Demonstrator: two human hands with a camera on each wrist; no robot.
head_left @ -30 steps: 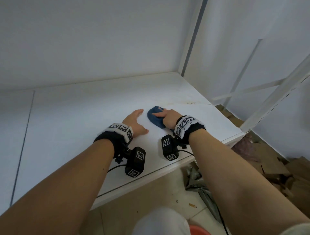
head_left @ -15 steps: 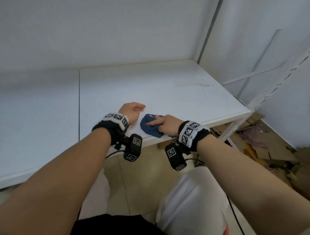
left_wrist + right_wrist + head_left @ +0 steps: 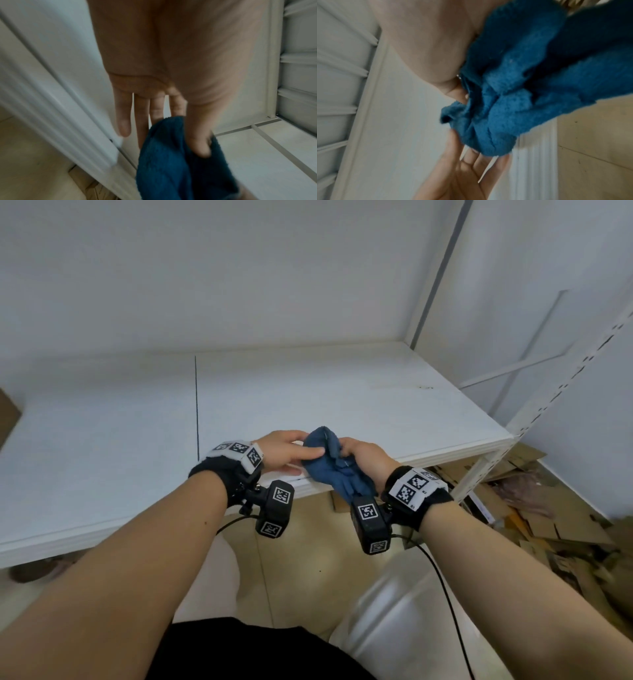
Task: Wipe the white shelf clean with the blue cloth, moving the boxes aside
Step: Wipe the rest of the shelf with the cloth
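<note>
The blue cloth [image 3: 327, 470] is bunched up and held off the white shelf [image 3: 308, 392], just above its front edge. My right hand [image 3: 346, 453] grips its right side, and a loose end hangs down over the wrist camera. My left hand [image 3: 308, 451] pinches the cloth's left side between thumb and fingers. In the left wrist view the thumb [image 3: 200, 146] presses on the blue cloth [image 3: 171, 169] while the other fingers lie straight behind it. The right wrist view is filled by the crumpled cloth [image 3: 522, 94], with my left palm [image 3: 462, 175] below it.
A brown cardboard corner [image 3: 7, 419] shows at the far left edge of the shelf. A dark seam [image 3: 197, 405] divides the shelf boards. A perforated white upright [image 3: 534, 405] stands at the right front corner. Flattened cardboard [image 3: 548, 525] lies on the floor at right.
My right hand pulled the cloth from the shelf's middle to its front edge and lifted it. My left hand left the shelf surface and took hold of the cloth. The view has shifted back.
</note>
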